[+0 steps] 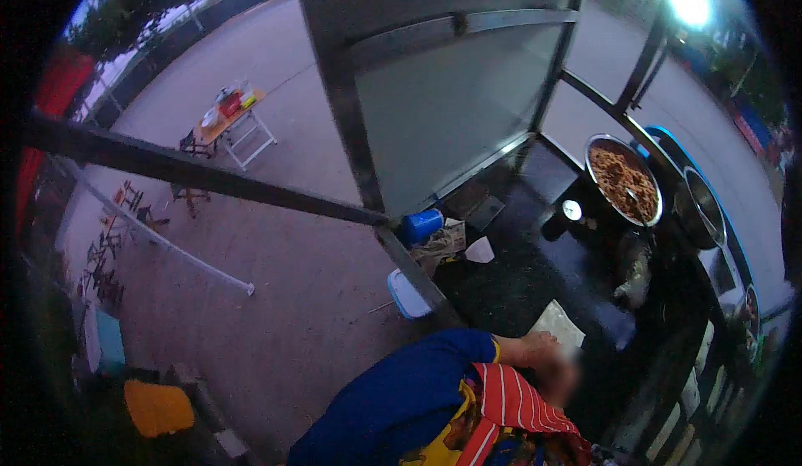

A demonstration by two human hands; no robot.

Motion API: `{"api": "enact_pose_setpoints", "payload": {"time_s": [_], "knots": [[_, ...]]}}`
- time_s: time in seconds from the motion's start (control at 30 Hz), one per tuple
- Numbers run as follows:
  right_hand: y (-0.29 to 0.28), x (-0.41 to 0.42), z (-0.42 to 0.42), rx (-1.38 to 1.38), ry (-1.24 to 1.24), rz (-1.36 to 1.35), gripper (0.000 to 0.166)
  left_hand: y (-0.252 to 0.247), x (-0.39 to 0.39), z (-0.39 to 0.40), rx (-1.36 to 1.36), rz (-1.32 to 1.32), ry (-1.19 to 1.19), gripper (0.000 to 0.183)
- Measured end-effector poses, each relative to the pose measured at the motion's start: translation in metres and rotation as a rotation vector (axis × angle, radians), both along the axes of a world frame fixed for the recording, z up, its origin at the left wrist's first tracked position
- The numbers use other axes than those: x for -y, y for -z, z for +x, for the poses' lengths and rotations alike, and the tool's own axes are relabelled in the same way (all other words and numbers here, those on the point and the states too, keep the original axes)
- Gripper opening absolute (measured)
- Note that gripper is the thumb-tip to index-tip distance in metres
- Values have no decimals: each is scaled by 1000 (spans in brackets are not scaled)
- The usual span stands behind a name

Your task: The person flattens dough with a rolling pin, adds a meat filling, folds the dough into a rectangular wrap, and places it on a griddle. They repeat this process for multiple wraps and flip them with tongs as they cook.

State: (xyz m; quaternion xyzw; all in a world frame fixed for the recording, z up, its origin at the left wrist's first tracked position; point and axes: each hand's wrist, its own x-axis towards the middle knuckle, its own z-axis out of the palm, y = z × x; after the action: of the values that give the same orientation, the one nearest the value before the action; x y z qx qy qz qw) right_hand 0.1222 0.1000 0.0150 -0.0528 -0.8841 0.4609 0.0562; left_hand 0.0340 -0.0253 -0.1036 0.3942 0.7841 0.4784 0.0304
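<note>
My left hand (537, 344), at the end of a blue sleeve (407, 391), grips the near edge of a pale, flat, squarish sheet (559, 321). Whether the sheet is paper, plastic or dough cannot be told. Right beside it, a blurred shape (561, 379) looks like my right hand; its fingers and anything in them are hidden by the blur. Both are low over a dark counter (501, 287). Further off on the counter stands a wide metal bowl (590, 153) of brown, crumbly filling (620, 181), with a utensil handle sticking out.
Beside the bowl are a metal pot (705, 206), a round white-topped object (571, 210) and a plastic bag (634, 272). A blue container (423, 225) and a white piece (480, 250) lie by the frame post (407, 265). Outside stand a folding table (232, 118) and several stools.
</note>
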Motion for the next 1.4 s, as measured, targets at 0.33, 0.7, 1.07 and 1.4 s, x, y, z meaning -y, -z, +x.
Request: {"api": "enact_pose_setpoints", "payload": {"time_s": [0.33, 0.7, 1.07, 1.4], "knots": [[16, 0, -1, 103, -254, -260, 18, -60, 34, 3, -120, -333, 236, 17], [25, 10, 3, 27, -431, -121, 27, -39, 56, 12, -294, -464, 279, 40], [-28, -5, 3, -397, -407, 581, 53, -146, 99, 4, -296, -457, 368, 38], [4, -53, 16, -121, -327, 72, 45, -150, 92, 3, -388, -637, 285, 23]]}}
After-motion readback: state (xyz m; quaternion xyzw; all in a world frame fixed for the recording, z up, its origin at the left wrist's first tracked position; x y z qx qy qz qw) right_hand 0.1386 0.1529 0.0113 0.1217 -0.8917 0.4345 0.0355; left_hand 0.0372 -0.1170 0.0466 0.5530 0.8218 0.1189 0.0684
